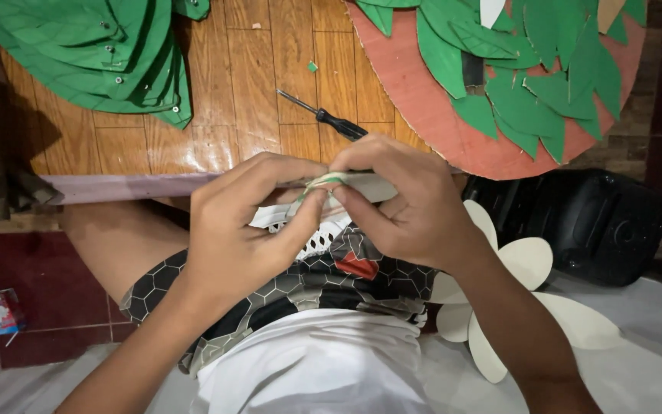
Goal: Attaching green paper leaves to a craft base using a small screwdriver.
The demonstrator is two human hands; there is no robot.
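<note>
- Pale card, a thin flat piece [362,186] with a green strip, sits at the scene's middle, just above the person's lap, pinched between both hands.
- The left hand [243,222] clamps it with thumb and fingertips; the right hand [408,203] grips it likewise from the right.
- It looks light and bendable, likely to crease; holding near the edges seems safest.
- A screwdriver [323,116] lies beyond on the wooden board [262,69], between green leaf stacks [101,54] and a red disc [453,130].
- Cream petal cutouts [530,299] rest near right.
</note>
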